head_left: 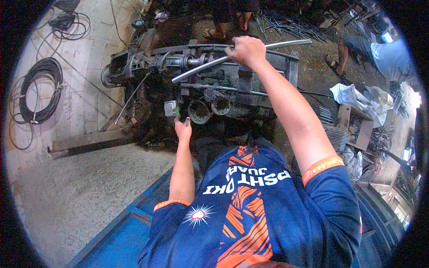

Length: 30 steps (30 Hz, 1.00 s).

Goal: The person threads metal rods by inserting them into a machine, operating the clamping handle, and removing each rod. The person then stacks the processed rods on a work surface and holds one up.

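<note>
Over a grimy machine [263, 100], my right hand [246, 51] is closed around a long, shiny metal rod [288, 44]. The rod lies at a slant, its left end lower and nearer to me. My left hand [183, 130] reaches up to the machine's near side with finger and thumb apart. Its fingertips are at or just below a small grey box [170, 108] with a green part on its right side; whether they touch it I cannot tell. Two round metal cups [199, 111] sit just right of that hand. A cylindrical spindle [181, 61] lies left of the rod.
Coiled black cable [41, 90] lies on the pale floor at left. Thin rods [290, 29] are scattered beyond the machine, near another person's sandalled feet [215, 34]. At right are a second person's leg [342, 56], white sacking [364, 100] and stacked bars [335, 136].
</note>
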### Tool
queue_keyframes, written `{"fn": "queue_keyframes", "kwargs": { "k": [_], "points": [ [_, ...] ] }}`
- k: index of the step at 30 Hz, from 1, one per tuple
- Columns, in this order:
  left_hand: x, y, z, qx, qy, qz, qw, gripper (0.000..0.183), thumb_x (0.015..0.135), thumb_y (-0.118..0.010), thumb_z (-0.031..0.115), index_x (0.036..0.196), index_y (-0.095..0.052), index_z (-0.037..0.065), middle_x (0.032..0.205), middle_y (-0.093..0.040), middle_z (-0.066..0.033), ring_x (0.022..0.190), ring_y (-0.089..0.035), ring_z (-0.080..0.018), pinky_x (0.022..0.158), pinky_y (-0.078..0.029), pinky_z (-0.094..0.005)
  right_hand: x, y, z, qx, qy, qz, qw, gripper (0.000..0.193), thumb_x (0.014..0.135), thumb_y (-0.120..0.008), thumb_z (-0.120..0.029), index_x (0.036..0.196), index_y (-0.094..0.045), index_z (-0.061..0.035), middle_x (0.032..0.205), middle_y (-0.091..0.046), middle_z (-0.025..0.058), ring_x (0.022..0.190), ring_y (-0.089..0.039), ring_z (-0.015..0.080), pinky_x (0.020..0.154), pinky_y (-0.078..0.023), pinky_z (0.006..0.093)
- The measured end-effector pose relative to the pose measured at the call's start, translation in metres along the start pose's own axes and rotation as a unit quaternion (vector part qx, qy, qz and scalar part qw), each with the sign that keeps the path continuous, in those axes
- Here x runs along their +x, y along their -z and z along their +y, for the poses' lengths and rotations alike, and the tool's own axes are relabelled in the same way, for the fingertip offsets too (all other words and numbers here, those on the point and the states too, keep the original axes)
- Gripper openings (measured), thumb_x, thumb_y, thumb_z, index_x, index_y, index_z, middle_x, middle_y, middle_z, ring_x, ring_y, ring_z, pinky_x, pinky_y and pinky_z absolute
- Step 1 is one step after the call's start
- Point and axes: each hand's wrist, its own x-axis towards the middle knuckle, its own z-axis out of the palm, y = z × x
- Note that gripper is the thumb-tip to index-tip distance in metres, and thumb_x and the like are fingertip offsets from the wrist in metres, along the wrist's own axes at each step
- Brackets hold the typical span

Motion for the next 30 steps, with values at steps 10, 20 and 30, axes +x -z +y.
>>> {"fn": "queue_keyframes", "kwargs": {
  "k": [10, 20, 30],
  "points": [
    [0.003, 0.028, 0.036, 0.015, 0.113, 0.036, 0.993, 0.035, 0.087, -0.068, 0.035, 0.09, -0.07, 0.0, 0.079, -0.069, -0.0175, 0.079, -0.066, -0.0398, 0.072, -0.049, -0.0466, -0.001, -0.002, -0.002, -0.006, 0.009, 0.027, 1.0, 0.048, 0.081, -0.053, -0.054, 0.086, -0.072, -0.01, 0.087, -0.07, 0.0124, 0.086, -0.068, 0.0291, 0.073, -0.055, 0.0417],
    [0.009, -0.01, -0.037, -0.028, 0.213, -0.016, 0.977, 0.014, 0.077, -0.076, 0.01, 0.082, -0.071, -0.002, 0.072, -0.07, -0.0164, 0.07, -0.07, -0.025, 0.064, -0.051, -0.0377, 0.0, -0.019, -0.002, -0.046, 0.041, 0.12, 0.991, 0.038, 0.079, -0.057, -0.047, 0.078, -0.069, -0.0104, 0.077, -0.068, 0.0122, 0.072, -0.066, 0.0314, 0.064, -0.054, 0.0431],
    [0.029, -0.058, -0.061, 0.071, 0.198, -0.071, 0.975, 0.021, 0.078, -0.068, 0.015, 0.083, -0.069, -0.005, 0.083, -0.068, -0.0259, 0.08, -0.068, -0.0398, 0.072, -0.054, -0.0459, -0.001, -0.017, -0.057, -0.048, 0.035, -0.027, 0.998, 0.049, 0.092, -0.046, -0.047, 0.078, -0.07, -0.0063, 0.076, -0.067, 0.0205, 0.071, -0.065, 0.0393, 0.067, -0.052, 0.0492]
  ]
}}
